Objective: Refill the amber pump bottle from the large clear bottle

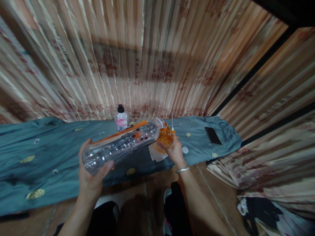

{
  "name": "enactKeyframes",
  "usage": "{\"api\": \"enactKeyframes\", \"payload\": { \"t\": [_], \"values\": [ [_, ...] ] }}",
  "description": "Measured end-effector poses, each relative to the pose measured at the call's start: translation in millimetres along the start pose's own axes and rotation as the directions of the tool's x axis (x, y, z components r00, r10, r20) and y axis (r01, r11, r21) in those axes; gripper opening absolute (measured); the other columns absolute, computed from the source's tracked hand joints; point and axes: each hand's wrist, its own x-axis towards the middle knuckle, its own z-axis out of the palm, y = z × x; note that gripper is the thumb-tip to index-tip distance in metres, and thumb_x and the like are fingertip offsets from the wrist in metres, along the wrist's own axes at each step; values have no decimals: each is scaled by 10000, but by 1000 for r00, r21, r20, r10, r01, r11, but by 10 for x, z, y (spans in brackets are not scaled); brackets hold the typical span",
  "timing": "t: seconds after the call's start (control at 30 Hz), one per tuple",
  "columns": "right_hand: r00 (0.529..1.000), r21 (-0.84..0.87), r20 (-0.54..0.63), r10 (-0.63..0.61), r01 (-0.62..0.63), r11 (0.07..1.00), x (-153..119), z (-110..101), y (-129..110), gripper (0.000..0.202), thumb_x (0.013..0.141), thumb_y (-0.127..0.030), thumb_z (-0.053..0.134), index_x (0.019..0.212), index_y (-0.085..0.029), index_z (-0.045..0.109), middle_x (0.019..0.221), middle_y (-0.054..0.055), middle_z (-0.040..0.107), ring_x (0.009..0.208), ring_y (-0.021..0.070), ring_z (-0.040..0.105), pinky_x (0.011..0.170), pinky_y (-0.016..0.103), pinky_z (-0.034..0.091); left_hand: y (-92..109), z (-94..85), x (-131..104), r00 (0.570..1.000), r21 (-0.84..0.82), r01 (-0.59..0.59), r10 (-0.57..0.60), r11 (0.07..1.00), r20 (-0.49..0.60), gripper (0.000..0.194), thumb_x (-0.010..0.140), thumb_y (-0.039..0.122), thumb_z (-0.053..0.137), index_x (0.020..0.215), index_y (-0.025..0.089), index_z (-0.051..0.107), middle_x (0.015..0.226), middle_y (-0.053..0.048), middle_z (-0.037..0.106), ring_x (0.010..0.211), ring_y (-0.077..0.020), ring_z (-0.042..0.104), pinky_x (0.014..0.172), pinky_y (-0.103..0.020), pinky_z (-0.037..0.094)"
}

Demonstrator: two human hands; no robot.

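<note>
A large clear plastic bottle (120, 147) with an orange label lies tilted in my left hand (91, 177), its neck pointing right. The fingers wrap round its base end. My right hand (173, 149) is closed round a small amber container (166, 136). The bottle's mouth meets the top of that container; whether liquid passes between them I cannot tell. A white scalloped cloth or paper (157, 154) lies below the container. Near my right wrist is a round white cap (185, 150).
Behind the large bottle stands a small clear bottle (121, 118) with a black top. A dark phone (213, 135) lies to the right on the green cloth-covered surface (61, 141). A pleated curtain (142, 59) hangs behind. A bag (268, 209) sits at lower right.
</note>
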Motion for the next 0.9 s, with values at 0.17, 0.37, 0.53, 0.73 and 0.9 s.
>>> {"api": "enactKeyframes", "payload": {
  "t": [0.17,0.37,0.53,0.73,0.9],
  "values": [
    [1000,-7,0,3,-3,1000,0,-8,-28,673,719,-400,898,1314,-220,640,1173,104,832,1087,340,804,934,456,654,25,24,-3,996,-95,80,-83,992,-24,1092,501,402,1032,1479,275,565,1104,-40,685,760,-186,667,557,-255,597],
    [1000,-3,-3,4,-4,1000,0,-6,-24,647,728,-404,889,1295,-213,642,1130,104,840,1050,342,813,892,445,661,37,30,4,998,-119,59,-61,991,-15,1061,535,375,1029,1479,255,559,1114,-56,713,832,-207,697,605,-252,601],
    [1000,10,-8,-20,20,1000,3,-3,-11,644,725,-401,893,1292,-223,646,1160,103,836,1071,339,809,914,448,658,55,43,6,998,-126,50,-53,991,-22,1037,512,367,1035,1443,275,588,1101,-42,719,801,-200,703,575,-243,590],
    [999,-14,-7,-32,32,999,7,-3,5,638,730,-426,895,1286,-227,653,1159,104,835,1050,335,813,894,441,662,45,27,9,999,-106,34,-34,994,-1,1019,556,387,1015,1467,283,570,1125,-50,709,835,-211,705,592,-254,594],
    [999,-3,-3,-34,34,999,9,-7,12,645,727,-419,897,1292,-227,652,1161,101,837,1057,335,812,907,447,660,54,27,10,999,-124,43,-46,991,-22,1050,503,359,1037,1448,274,587,1117,-32,693,893,-205,693,630,-228,601]
  ]
}}
